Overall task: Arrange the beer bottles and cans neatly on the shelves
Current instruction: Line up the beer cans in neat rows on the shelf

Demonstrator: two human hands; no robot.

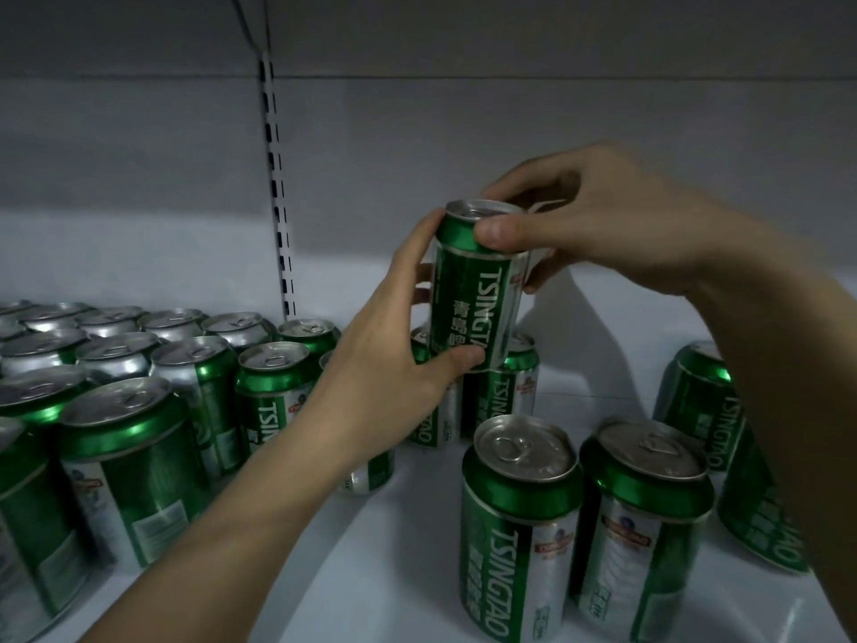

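A green and silver Tsingtao beer can [473,290] is held upright above two cans standing on the white shelf [408,540], its base at the level of their tops. My left hand [389,364] grips its lower side, thumb on the front. My right hand [603,225] holds its top rim from the right, thumb across the green shoulder. One of the two cans below [510,392] shows to the right of my left hand; the other is mostly hidden.
Rows of the same green cans [139,410] fill the shelf's left side. Two cans [519,526] stand at the front centre, and others [700,392] sit behind my right forearm. A slotted upright [278,201] runs up the grey back wall.
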